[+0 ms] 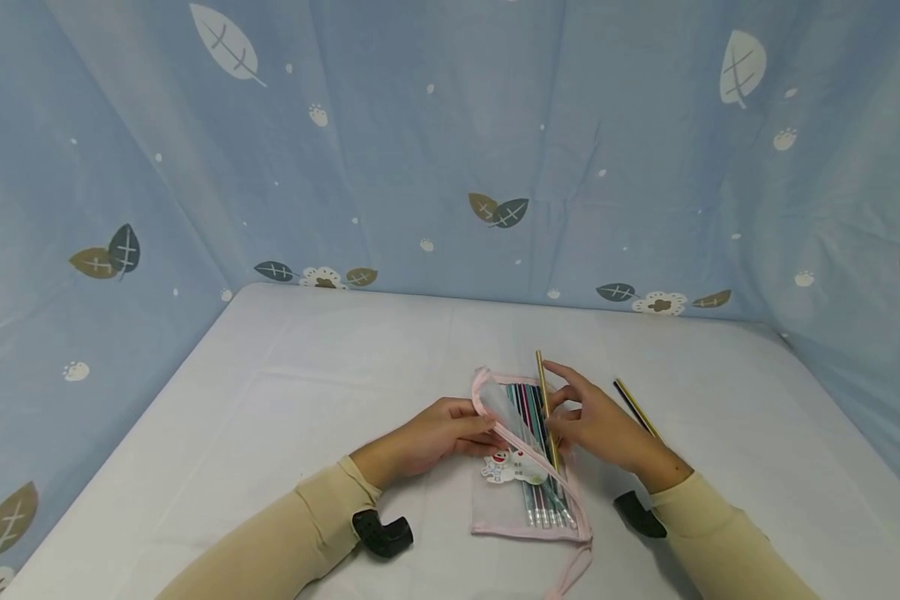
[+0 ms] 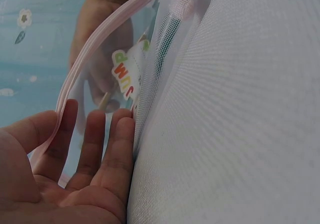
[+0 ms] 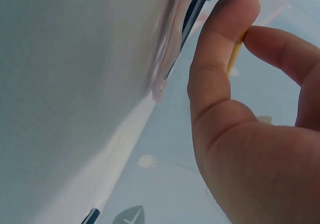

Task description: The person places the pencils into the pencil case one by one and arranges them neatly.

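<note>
A see-through mesh pencil pouch point(image 1: 495, 510) with pink trim lies on the table, its zip side lifted open. My left hand point(image 1: 444, 435) pinches the pink zip edge point(image 2: 85, 54) between thumb and index finger, the other fingers reaching inside the opening. Several pencils point(image 1: 525, 404) in dark, teal and pink tones lie side by side in the pouch. Over its right side, my right hand point(image 1: 592, 423) holds a gold pencil point(image 1: 539, 367) between thumb and fingers. The pencil slants, its lower end inside the pouch opening. In the right wrist view, the fingers partly hide this yellow pencil point(image 3: 234, 59).
To the right of the pouch, black and gold pencils point(image 1: 636, 406) lie on the white table point(image 1: 330, 358), partly behind the right wrist. A pink strap point(image 1: 576, 568) trails from the pouch's near corner. Blue leaf-patterned cloth point(image 1: 420, 150) walls the table's back and sides.
</note>
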Available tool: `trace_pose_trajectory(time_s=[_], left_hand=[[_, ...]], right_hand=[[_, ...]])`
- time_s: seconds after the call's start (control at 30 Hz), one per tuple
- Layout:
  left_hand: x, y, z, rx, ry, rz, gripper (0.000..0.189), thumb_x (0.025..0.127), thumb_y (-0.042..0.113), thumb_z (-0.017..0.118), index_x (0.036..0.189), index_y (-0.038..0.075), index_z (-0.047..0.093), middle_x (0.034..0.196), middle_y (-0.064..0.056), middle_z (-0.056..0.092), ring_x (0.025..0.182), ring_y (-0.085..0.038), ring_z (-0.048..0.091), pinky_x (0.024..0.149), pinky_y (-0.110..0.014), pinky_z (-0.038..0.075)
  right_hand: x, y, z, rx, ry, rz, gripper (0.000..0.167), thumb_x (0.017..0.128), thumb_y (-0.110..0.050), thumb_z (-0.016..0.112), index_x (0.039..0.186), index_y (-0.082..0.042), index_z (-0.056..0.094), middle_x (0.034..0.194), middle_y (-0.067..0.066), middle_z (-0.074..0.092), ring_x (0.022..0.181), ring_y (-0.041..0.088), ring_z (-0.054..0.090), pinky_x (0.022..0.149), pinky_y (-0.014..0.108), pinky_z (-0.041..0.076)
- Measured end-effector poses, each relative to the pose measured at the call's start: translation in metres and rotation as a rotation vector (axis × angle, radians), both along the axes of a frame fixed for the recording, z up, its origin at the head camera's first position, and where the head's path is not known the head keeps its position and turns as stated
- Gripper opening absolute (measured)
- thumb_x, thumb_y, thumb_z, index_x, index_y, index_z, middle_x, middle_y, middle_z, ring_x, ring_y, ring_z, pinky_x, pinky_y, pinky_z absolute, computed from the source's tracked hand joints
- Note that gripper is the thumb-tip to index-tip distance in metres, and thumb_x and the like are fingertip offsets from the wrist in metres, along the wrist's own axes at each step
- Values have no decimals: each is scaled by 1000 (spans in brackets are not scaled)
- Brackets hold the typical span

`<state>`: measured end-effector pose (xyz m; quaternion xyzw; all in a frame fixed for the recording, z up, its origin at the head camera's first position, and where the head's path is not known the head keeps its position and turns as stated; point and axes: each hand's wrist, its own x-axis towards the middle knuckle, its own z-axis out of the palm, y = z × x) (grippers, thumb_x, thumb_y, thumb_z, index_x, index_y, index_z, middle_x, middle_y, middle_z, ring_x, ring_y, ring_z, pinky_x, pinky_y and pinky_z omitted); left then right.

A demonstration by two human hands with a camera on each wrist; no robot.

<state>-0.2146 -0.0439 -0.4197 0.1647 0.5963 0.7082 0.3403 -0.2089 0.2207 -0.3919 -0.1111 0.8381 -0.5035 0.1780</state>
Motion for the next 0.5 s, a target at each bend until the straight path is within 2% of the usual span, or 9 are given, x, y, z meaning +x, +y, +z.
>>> trace_pose_trajectory(time_s=[0.27, 0.5], left_hand=[[0, -1, 0, 10, 12, -11, 35, 103, 12, 54, 124, -16, 56, 117, -30, 67, 104, -22, 70, 101, -39, 57], [-2, 0, -4, 14, 11, -16, 34, 103, 10, 53, 125, -17, 55, 111, -20, 71, 101, -18, 70, 101, -38, 57]], right_hand=[[2, -2, 2, 25, -25, 16, 84, 92, -3, 65, 160, -18, 18, 116, 22, 55, 73, 23, 67, 71, 34, 58], [3, -4, 5, 17, -40, 20, 88, 91, -2, 65, 161, -16, 13, 113, 22, 53, 67, 22, 67, 72, 32, 58]])
